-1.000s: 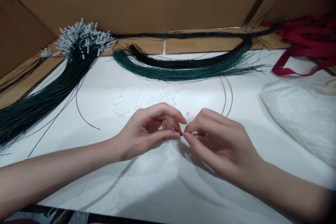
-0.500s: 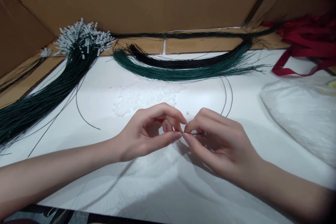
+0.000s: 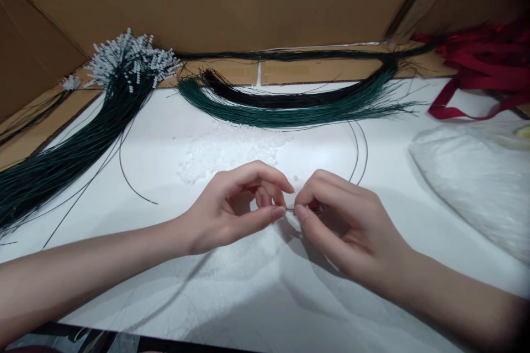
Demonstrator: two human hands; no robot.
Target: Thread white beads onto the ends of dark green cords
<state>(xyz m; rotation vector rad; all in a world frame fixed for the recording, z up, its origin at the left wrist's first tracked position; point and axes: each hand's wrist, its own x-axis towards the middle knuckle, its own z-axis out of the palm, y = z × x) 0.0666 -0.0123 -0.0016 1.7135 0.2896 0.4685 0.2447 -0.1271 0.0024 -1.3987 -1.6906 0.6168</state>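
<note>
Over the middle of the white board [image 3: 165, 287], my left hand [image 3: 248, 204] pinches one end of a thin dark wire [image 3: 290, 209] between thumb and a finger; its index finger is raised off the wire. My right hand [image 3: 348, 220] pinches the same wire a short way to the right, with a small gap between the two hands. Part of the wire is hidden behind the right fingers. Beyond my right hand, curved thin wires [image 3: 366, 149] arc up toward the back. Just behind the hands lies a spread of small white beads [image 3: 223, 149].
A thick bundle of green wires [image 3: 83, 138] tipped with white beads [image 3: 132, 60] lies at left. More loose green wires [image 3: 269, 116] curve along the back, before a cardboard wall [image 3: 248, 0]. Red ribbon [image 3: 476, 77] and a clear plastic bag [image 3: 476, 176] are at right.
My right fingertips have slid slightly right, away from the left ones, so a short stretch of wire now shows between them. The left hand has barely moved.
</note>
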